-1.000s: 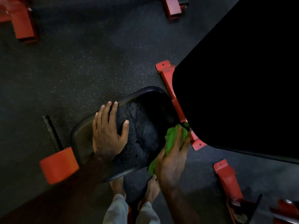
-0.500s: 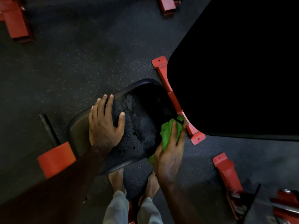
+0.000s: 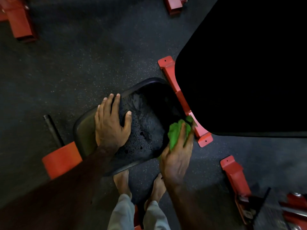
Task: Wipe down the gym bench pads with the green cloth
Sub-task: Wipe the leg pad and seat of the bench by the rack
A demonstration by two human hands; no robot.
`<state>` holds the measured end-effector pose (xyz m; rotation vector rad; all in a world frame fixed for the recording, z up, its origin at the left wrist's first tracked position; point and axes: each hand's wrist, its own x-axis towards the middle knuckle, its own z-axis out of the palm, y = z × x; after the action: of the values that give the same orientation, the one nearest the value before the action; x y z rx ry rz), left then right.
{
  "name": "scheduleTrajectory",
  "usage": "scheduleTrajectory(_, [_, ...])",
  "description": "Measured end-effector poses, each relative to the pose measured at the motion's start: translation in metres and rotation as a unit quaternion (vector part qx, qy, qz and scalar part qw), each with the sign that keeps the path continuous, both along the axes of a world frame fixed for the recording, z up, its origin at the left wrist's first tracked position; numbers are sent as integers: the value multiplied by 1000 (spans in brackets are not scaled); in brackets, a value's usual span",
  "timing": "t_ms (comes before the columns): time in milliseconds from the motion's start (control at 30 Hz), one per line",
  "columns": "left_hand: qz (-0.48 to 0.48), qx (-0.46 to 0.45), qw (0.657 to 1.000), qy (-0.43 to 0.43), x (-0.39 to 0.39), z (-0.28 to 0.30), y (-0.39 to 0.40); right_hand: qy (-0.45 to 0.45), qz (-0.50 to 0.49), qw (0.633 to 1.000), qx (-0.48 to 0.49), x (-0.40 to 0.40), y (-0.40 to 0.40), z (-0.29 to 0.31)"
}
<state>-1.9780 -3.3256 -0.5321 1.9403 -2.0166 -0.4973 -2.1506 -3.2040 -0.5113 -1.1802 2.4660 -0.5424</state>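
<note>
A small black seat pad (image 3: 146, 130) of the gym bench sits below me, its surface speckled with droplets. My left hand (image 3: 110, 125) rests flat on the pad's left side, fingers spread. My right hand (image 3: 177, 156) presses a bunched green cloth (image 3: 177, 131) against the pad's right edge, fingers laid over it and curled at the tips. A large black back pad (image 3: 245, 67) fills the upper right and overhangs the seat's far corner.
Red steel frame (image 3: 181, 100) runs between the two pads, with a bolted foot plate (image 3: 205, 141). More red frame pieces lie at the left (image 3: 61, 159), top left (image 3: 20, 22) and lower right (image 3: 235, 176). My bare feet (image 3: 123, 181) stand on the dark rubber floor.
The view shifted slightly, and the right hand slid the green cloth a little along the seat pad's right edge. The left hand stayed planted on the pad.
</note>
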Motion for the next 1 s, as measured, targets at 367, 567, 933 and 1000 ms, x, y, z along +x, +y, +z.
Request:
scheduleTrajectory(367, [2, -7, 1000, -1, 1, -5, 0, 53, 168, 984, 1, 14, -123, 1])
scheduleTrajectory(567, [1, -7, 1000, -6, 3, -6, -1, 60, 374, 925, 28, 26, -57, 5])
scheduleTrajectory(933, [242, -86, 953, 159, 71, 6, 8, 86, 298, 951, -1, 39, -99, 2])
scheduleTrajectory(1000, [305, -58, 940, 140, 88, 2, 16, 79, 429, 900, -8, 42, -85, -1])
